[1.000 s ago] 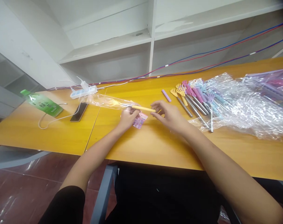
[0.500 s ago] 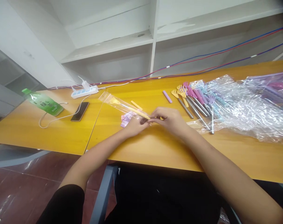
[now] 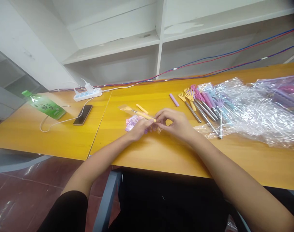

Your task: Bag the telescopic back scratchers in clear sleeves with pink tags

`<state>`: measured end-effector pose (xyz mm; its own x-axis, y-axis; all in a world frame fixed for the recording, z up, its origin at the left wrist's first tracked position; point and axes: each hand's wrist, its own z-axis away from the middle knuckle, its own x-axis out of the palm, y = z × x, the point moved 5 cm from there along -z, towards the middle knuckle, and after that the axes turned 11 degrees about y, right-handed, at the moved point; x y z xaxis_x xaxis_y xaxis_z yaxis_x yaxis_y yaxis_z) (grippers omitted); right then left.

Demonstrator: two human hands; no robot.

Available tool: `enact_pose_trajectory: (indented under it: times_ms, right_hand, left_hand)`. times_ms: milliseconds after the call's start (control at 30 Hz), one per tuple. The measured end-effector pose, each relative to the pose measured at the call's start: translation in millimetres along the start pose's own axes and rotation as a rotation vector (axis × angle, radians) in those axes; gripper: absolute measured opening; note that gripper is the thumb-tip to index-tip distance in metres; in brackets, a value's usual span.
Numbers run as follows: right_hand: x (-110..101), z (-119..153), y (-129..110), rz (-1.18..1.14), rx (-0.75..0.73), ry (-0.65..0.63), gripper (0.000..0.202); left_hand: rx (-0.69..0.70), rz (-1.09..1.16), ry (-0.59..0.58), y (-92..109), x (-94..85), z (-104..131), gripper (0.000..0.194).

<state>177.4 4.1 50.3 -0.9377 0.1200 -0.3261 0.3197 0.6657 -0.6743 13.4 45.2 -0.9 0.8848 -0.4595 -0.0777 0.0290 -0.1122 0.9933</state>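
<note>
Head view: the person's left hand [image 3: 140,129] pinches a yellow back scratcher [image 3: 145,116] between thumb and fingers near its handle end; the scratcher is raised above the surface [image 3: 171,158], its blurred head pointing away to the left; the right hand [image 3: 173,120] meets it at the near end, fingers curled and tips close together, though from where I stand I cannot tell whether they pinch the handle itself; pink-and-purple cards [image 3: 131,123] lie beside the left hand, partly hidden by it; a loose yellow tube [image 3: 142,108] rests just beyond the scratcher; a purple tube [image 3: 174,100] lies beyond the right hand; to the right, claw-ended rods [image 3: 192,111] lie bunched near heaped clear wrapping [image 3: 265,116]; at far left, a green bottle [image 3: 46,107] lies near a phone [image 3: 83,115].
</note>
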Motion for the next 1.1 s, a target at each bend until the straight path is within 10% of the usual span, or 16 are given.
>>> enact_pose_trajectory:
  times_ms: [600, 1100]
  right_hand:
    - [2.3, 4.8, 11.8, 0.043, 0.077, 0.011, 0.027]
    - [1.4, 4.0, 6.3, 0.131, -0.074, -0.02, 0.012]
  left_hand:
    - [-0.137, 0.426, 0.412, 7.8, -21.1, -8.2, 0.054]
    - [-0.142, 0.335, 0.341, 2.3, -21.6, -10.1, 0.052]
